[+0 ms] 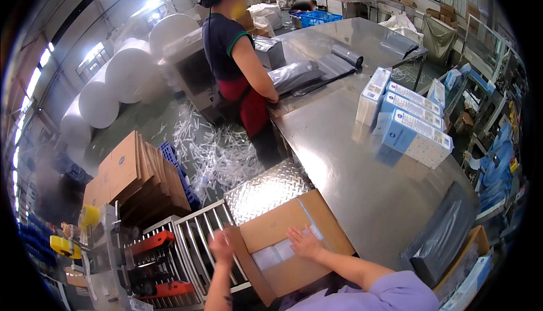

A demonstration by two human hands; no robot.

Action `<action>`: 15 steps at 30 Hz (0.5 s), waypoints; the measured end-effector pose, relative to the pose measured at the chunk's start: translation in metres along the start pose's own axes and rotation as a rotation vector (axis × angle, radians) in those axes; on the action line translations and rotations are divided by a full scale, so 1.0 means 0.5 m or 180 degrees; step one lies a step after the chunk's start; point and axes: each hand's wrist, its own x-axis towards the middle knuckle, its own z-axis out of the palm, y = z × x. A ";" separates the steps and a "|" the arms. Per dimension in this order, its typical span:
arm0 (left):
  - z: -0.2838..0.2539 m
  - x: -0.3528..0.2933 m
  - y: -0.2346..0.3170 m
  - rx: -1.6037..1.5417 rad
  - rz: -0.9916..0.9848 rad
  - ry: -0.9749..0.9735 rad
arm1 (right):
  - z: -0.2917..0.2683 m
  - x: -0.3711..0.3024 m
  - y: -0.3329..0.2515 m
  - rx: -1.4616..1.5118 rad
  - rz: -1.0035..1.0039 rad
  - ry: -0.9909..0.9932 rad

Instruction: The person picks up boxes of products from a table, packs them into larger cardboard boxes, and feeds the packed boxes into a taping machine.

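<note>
Head view: the right hand (306,244) spreads its grip loosely over the cardboard box (274,219), holding nothing; the left hand (222,248) is blurred beside the box's left flap (249,267), its grip too smeared for me to tell. The box faces upward, part open, long axis slanting from lower left to upper right, between roller conveyor (210,220) and metal table (328,141).

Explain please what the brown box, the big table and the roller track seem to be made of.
Brown box: probably cardboard, matte, with stiff folding flaps. Big table: likely stainless steel, smooth grey, mirroring the blue-and-white packs. Roller track: apparently metal, silvery, since its bars gleam.
</note>
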 end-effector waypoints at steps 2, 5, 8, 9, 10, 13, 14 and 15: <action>0.033 0.019 -0.104 0.0198 -0.0603 0.1254 | -0.002 0.000 0.001 0.0045 0.0029 -0.0001; 0.226 0.004 -0.140 0.0501 0.0179 0.0192 | -0.037 0.025 -0.003 -0.0310 0.0043 0.0082; 0.307 0.006 -0.098 0.1551 -0.0350 -0.1071 | -0.066 -0.071 -0.029 0.1067 0.0810 0.0584; 0.305 0.007 -0.108 0.1371 -0.0450 -0.1048 | -0.093 -0.155 -0.026 0.1330 0.1674 0.0386; 0.290 0.008 -0.114 0.1432 -0.0350 -0.1038 | -0.108 -0.240 -0.036 0.1624 0.2534 0.0148; 0.223 -0.021 -0.140 0.1629 -0.0712 -0.0797 | -0.078 -0.302 -0.028 0.3687 0.5440 0.0272; 0.178 -0.037 -0.156 0.1719 -0.0916 -0.0703 | -0.008 -0.285 0.001 0.4175 0.4970 0.1086; 0.143 -0.066 -0.170 0.1787 -0.1082 -0.0423 | 0.010 -0.212 0.041 0.3755 0.4189 0.1376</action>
